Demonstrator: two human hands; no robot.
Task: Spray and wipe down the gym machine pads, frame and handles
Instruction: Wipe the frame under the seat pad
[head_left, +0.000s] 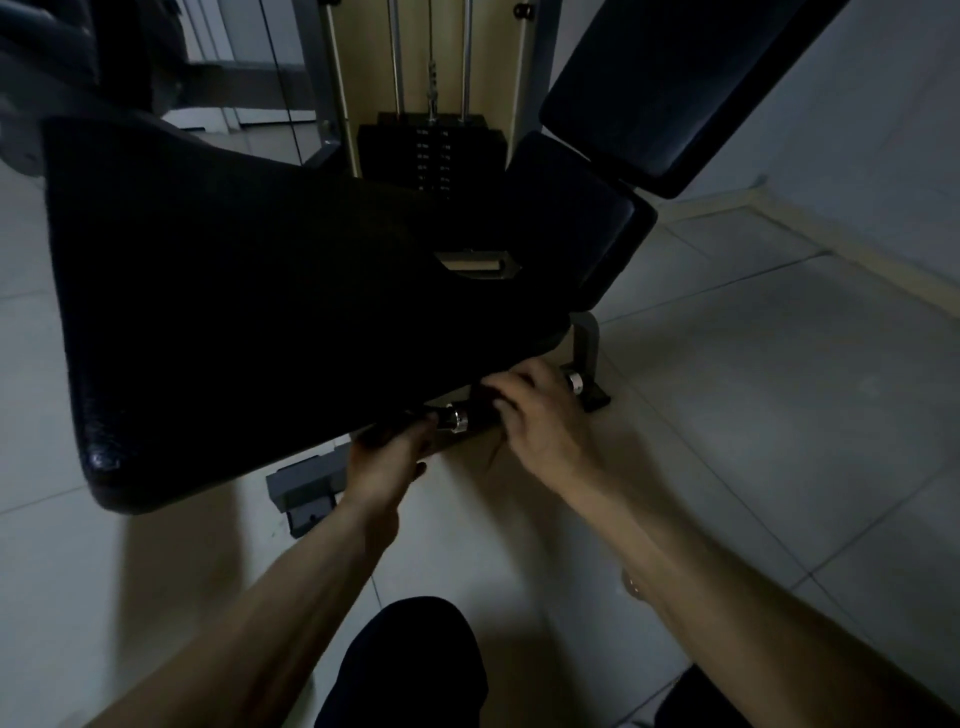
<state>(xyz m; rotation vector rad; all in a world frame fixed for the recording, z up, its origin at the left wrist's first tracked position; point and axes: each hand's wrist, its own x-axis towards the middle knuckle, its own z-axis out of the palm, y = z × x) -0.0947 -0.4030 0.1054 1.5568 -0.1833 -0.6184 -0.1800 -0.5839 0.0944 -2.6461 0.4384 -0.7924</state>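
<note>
Dim room; pale tiled floor (727, 415); light wall (883, 156).

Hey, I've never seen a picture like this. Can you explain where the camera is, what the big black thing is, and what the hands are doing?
This is a single picture from a camera worn on a person's head, looking down along their own arms. The big black shape is the padded seat of a gym weight machine. A back pad rises at the upper right, and the weight stack stands behind. The machine's grey frame foot sits on a tiled floor.

Both hands reach under the seat's near edge. The right hand curls over a dark crossbar with chrome collars. The left hand reaches in beside it, its fingertips lost in shadow. It is too dark to tell whether either hand holds a cloth.
</note>
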